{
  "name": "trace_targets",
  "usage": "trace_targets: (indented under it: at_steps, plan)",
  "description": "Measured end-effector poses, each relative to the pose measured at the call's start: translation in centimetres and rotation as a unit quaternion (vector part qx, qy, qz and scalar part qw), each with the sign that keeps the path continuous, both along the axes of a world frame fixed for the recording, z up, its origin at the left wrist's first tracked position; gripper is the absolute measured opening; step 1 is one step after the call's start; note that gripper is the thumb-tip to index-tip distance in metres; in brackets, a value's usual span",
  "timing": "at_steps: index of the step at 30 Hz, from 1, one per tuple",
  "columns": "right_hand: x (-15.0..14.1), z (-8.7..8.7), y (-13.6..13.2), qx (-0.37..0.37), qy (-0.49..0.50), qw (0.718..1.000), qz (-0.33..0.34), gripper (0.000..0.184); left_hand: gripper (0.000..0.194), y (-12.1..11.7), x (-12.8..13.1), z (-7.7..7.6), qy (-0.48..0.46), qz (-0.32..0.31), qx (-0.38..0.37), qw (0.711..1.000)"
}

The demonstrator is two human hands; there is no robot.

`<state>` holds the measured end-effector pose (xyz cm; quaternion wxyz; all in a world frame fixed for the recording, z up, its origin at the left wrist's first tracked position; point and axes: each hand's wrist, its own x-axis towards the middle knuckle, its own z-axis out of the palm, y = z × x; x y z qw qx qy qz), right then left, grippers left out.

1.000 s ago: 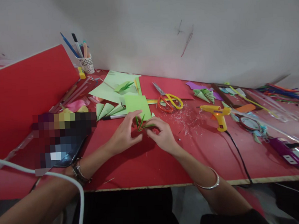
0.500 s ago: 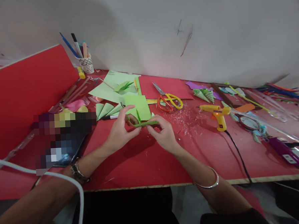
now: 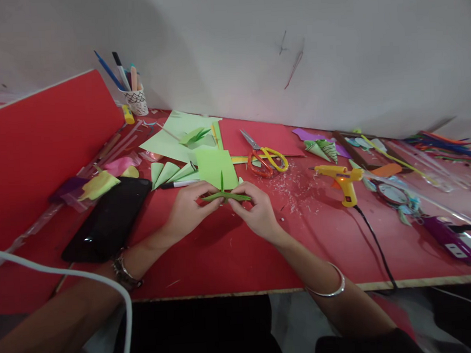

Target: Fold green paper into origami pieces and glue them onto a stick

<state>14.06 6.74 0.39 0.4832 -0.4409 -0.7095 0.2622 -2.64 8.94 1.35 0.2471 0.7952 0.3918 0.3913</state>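
Between my hands is a folded piece of green paper [image 3: 225, 196], its two sides spread outward and a narrow fold standing up in the middle. My left hand [image 3: 192, 208] pinches its left side between thumb and fingers. On the opposite side, my right hand [image 3: 255, 209] grips the paper in the same way. Just beyond the fingertips lies a light green paper square [image 3: 216, 164]. To its left are pale green folded cones [image 3: 172, 172] and a marker [image 3: 180, 184]. Scissors [image 3: 264, 156] with red and yellow handles rest behind my right hand.
A yellow glue gun [image 3: 341, 179] with a lit orange light stands at right, its black cord running over the table edge. At left lie a black phone [image 3: 107, 220] and a white cable [image 3: 123, 293]. A pen cup [image 3: 137, 102] stands by the wall.
My left fingers have closed onto the left side of the green paper. Its upright folds, earlier bunched together, now lie spread to both sides with one fold standing.
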Motion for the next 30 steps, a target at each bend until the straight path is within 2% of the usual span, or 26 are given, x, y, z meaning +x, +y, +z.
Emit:
trace_targets:
  at_steps: [7, 12, 16, 20, 26, 30]
  plan:
    - [-0.03, -0.11, -0.12, -0.026, -0.016, 1.0, -0.003, 0.008, 0.017, -0.14, -0.13, -0.54, 0.029, -0.026, 0.005, 0.999]
    - [0.01, -0.07, -0.05, -0.006, -0.015, 1.0, 0.008, 0.005, 0.011, 0.03, -0.08, -0.46, 0.026, -0.027, 0.047, 0.998]
    - [0.03, -0.23, 0.04, -0.005, 0.0, 0.999, 0.042, 0.01, 0.003, 0.1, -0.01, -0.39, 0.017, -0.02, 0.069, 0.997]
    - [0.09, -0.18, 0.0, -0.011, -0.011, 0.999, 0.052, 0.014, 0.01, 0.07, -0.01, -0.36, 0.008, -0.014, 0.067, 0.998]
    - [0.25, -0.1, 0.04, -0.005, -0.007, 0.998, 0.064, 0.022, 0.011, -0.03, -0.03, -0.41, 0.006, -0.009, 0.057, 0.998]
    - [0.14, -0.32, 0.16, -0.001, 0.001, 0.999, 0.051, 0.019, 0.008, -0.1, 0.01, -0.35, 0.003, -0.017, 0.058, 0.998]
